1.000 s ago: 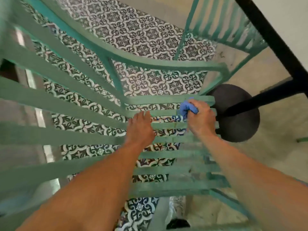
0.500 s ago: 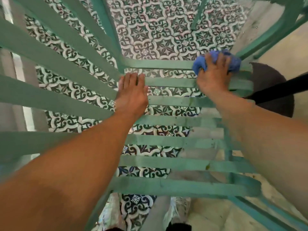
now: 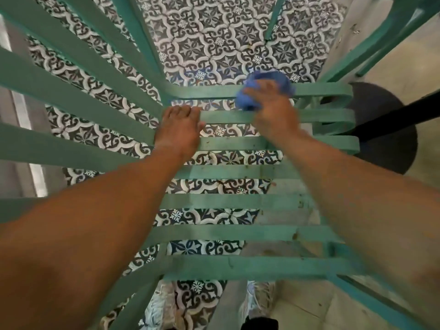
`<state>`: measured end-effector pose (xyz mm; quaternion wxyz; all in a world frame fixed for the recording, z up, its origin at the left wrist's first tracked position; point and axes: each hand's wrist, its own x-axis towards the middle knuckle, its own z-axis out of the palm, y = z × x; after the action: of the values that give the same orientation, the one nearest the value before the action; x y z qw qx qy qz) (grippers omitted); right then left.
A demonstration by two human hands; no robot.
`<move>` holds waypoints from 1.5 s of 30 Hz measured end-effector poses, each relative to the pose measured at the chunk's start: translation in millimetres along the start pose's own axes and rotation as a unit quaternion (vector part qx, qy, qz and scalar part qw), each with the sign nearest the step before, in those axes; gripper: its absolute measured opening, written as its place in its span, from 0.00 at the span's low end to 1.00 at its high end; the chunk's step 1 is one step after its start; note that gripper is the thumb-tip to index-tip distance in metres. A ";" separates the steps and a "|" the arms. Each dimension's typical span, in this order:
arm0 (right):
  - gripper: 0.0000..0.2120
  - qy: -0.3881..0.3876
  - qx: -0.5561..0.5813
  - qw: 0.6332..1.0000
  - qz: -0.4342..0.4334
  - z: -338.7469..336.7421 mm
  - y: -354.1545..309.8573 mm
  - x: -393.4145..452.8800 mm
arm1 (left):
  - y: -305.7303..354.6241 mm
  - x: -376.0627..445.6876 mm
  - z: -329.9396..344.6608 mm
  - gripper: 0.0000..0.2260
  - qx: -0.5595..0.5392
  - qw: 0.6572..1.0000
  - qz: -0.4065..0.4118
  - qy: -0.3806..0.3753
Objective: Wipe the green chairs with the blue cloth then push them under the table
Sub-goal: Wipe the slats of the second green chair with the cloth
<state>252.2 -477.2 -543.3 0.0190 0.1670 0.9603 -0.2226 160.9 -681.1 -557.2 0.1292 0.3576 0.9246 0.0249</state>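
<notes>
I look straight down onto a green slatted chair (image 3: 238, 234) whose seat fills the middle of the head view. My right hand (image 3: 273, 115) presses a crumpled blue cloth (image 3: 250, 96) onto the far slats of the seat. My left hand (image 3: 177, 132) rests flat on a slat at the seat's left side, fingers curled over the edge. The chair's back slats (image 3: 59, 75) fan out to the left. Part of a second green chair (image 3: 392, 32) shows at the top right.
A black round table base (image 3: 381, 110) with a black leg (image 3: 392, 117) sits just right of the seat. Patterned floor tiles (image 3: 226, 39) show through the slats, with plain beige floor (image 3: 404, 72) on the right. My feet are partly visible below the seat.
My right hand has slid the cloth left along the far slats, after first moving it from a nearer slat to the far edge. My left hand stays on the seat.
</notes>
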 end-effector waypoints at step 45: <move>0.22 0.000 -0.087 0.980 0.177 -61.1 62.7 -214.7 | -5.9 3.6 -3.3 0.16 -0.032 0.999 -0.017 -0.021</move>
<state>477.7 -464.7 -490.9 0.0729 0.3317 0.9314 -0.1312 153.7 -683.0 -555.7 0.1600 0.3377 0.9265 0.0446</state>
